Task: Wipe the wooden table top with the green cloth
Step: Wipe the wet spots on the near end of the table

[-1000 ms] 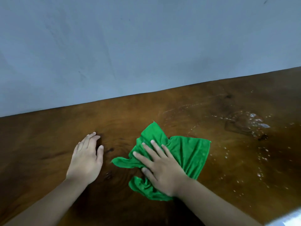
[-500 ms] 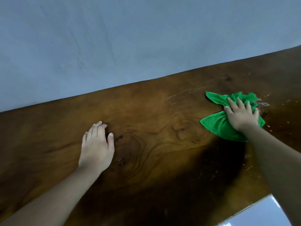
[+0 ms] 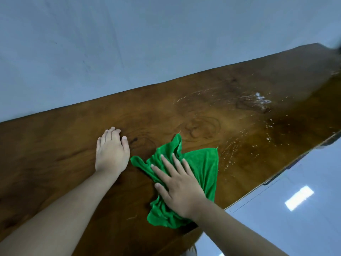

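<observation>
The green cloth [image 3: 202,164] lies crumpled on the dark wooden table top [image 3: 55,145], near its front edge. My right hand [image 3: 180,185] presses flat on the cloth with fingers spread, covering its middle. My left hand [image 3: 111,151] rests palm down on the bare wood just left of the cloth, fingers together, holding nothing. Water droplets and a wet patch [image 3: 258,100] glisten on the wood to the right of the cloth.
A plain pale wall [image 3: 129,43] runs along the table's far edge. The table's front edge slants from lower middle to upper right, with a glossy light floor [image 3: 295,209] beyond it reflecting a lamp.
My right hand has dragged the cloth back from the wet patch at the right toward the middle, close to my left hand. The left hand has stayed in place.
</observation>
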